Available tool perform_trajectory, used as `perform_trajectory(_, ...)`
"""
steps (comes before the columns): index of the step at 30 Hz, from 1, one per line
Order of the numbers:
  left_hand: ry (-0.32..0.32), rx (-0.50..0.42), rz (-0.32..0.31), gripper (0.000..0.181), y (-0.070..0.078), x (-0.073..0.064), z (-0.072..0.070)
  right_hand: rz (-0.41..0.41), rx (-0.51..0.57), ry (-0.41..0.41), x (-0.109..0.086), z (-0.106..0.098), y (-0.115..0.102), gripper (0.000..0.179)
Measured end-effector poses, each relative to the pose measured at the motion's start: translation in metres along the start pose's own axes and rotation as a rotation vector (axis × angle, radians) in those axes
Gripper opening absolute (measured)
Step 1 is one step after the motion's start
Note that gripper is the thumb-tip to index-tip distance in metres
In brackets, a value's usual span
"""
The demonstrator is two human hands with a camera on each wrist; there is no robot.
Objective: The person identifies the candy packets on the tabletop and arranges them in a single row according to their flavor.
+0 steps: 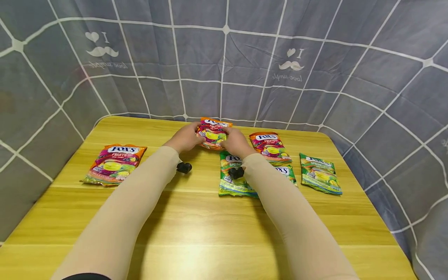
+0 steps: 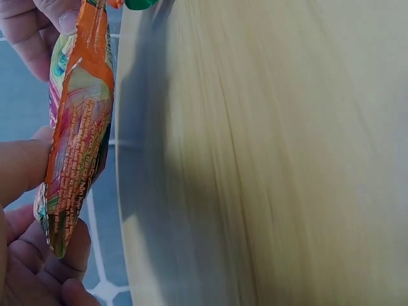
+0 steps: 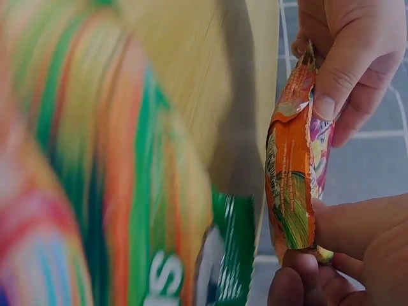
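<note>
An orange-and-purple bag of Fox's Fruits candy (image 1: 212, 134) is held up by both hands near the far edge of the table. On its left side, my left hand (image 1: 186, 137) pinches it between thumb and fingers. My right hand (image 1: 238, 143) grips the opposite side the same way. Seen edge-on in the left wrist view, the bag (image 2: 81, 137) looks slim, with the thumb on its near face. In the right wrist view, both hands' fingers are on the bag (image 3: 292, 178). Just below my right hand lies a green Fox's Spring bag (image 1: 229, 184), partly hidden by the forearm.
Another Fruits bag (image 1: 113, 165) lies alone at the left. Right of the forearm, a Fruits bag (image 1: 270, 147) lies beside a partly covered green bag (image 1: 288, 173). Farther right is one more green bag (image 1: 320, 175). Behind the wooden table (image 1: 189, 237) hangs a grey checked curtain (image 1: 199, 54).
</note>
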State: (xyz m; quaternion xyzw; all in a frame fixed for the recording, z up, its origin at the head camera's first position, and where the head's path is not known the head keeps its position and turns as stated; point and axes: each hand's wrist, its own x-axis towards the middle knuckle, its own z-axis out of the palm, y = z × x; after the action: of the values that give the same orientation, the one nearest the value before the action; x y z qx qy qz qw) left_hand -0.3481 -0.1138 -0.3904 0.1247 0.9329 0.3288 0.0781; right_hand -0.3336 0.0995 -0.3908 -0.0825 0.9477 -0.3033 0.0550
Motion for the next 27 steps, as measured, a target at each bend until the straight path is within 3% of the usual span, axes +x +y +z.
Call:
perform_trajectory(9, -0.037, 0.048, -0.008, 0.084, -0.013, -0.024, -0.024, -0.053, 0.014, -0.045, -0.008, 0.01, -0.026, 0.072)
perform_trajectory(15, -0.067, 0.078, -0.008, 0.089, -0.023, -0.041, -0.039, -0.095, -0.044, -0.069, -0.013, 0.019, -0.043, 0.072)
perform_trajectory(27, -0.111, 0.184, 0.005, 0.088, -0.04, -0.075, -0.052, -0.161, -0.149, -0.129, -0.028, 0.041, -0.066, 0.069)
